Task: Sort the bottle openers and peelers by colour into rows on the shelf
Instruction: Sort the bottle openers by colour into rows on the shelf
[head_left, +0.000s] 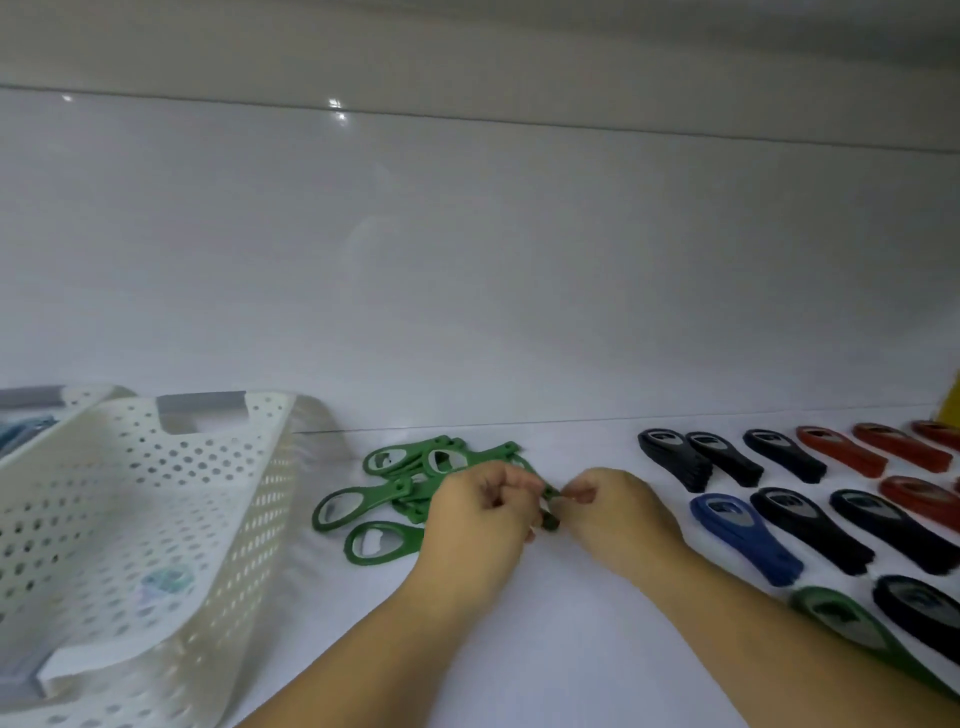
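**Colour key, all places read from the basket (156, 493).** The basket is cream-white, patterned all over with rows of small round holes, and its handle band (200, 402) is grey. Behind it to the left I see a second basket (88, 395) in the same dotted cream, holding something pale blue. Just right of the basket are the green openers (395, 483), with silver-grey metal insets. Farther right come the black openers (727, 457), perhaps very dark navy, with one blue opener (743, 535) among them. The red openers (841, 449) are next, and farthest out is a yellow edge (950, 405). The left hand (478, 512) and right hand (618, 514) pinch a darker green piece (550, 506). The shelf (545, 649) and the back wall (467, 260) are white.
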